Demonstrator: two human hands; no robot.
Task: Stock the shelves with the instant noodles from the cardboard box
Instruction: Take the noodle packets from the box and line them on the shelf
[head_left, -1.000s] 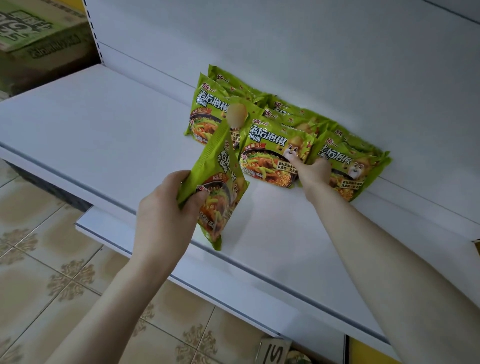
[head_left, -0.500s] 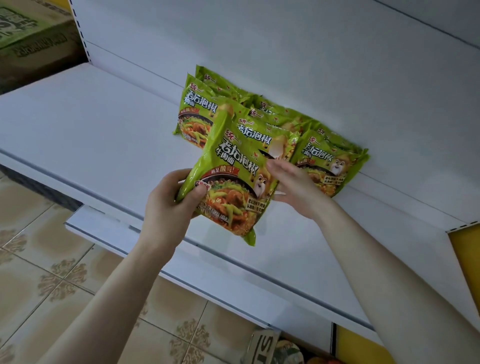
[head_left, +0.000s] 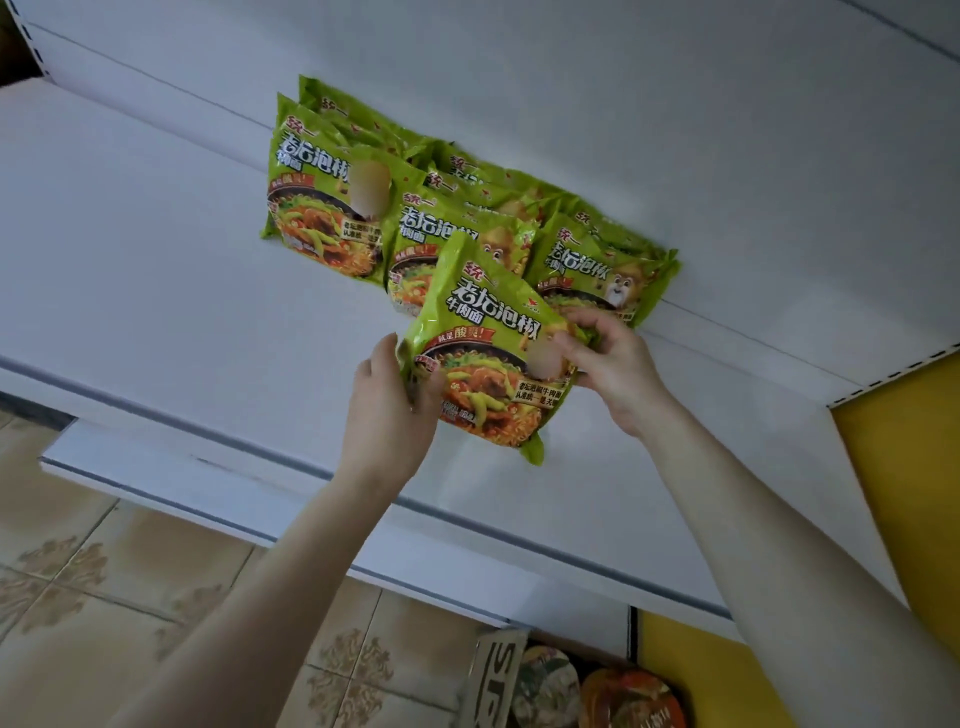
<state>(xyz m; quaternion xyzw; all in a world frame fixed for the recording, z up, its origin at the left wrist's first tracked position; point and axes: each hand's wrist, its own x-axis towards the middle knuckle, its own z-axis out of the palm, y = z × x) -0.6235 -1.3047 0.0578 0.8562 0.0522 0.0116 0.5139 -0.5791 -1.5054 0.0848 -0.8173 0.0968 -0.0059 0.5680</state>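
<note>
Head view: you hold one green noodle packet (head_left: 488, 338) at mid-frame, just above the white shelf (head_left: 156, 291) and in front of the middle stack (head_left: 441, 234). Your left hand (head_left: 387, 410) curls its fingers (head_left: 431, 384) round the packet's left edge, and your right hand (head_left: 615, 364) pinches the right edge.

To place it well, I'd set the bottom seam down first. Then tip the top back until it leans on the middle stack with the label facing out, level with its neighbours. Let go only once it rests, or the slick wrapper will likely slide forward.

The right stack (head_left: 602, 265) sits just behind your right knuckles, so draw that hand out sideways to avoid toppling it. The left stack (head_left: 317, 208) leans toward the upper left, against the back panel (head_left: 623, 104).

Below are a lower shelf (head_left: 156, 467), the tiled floor (head_left: 78, 571) and noodle bowls (head_left: 623, 696). The cardboard box is out of view.
</note>
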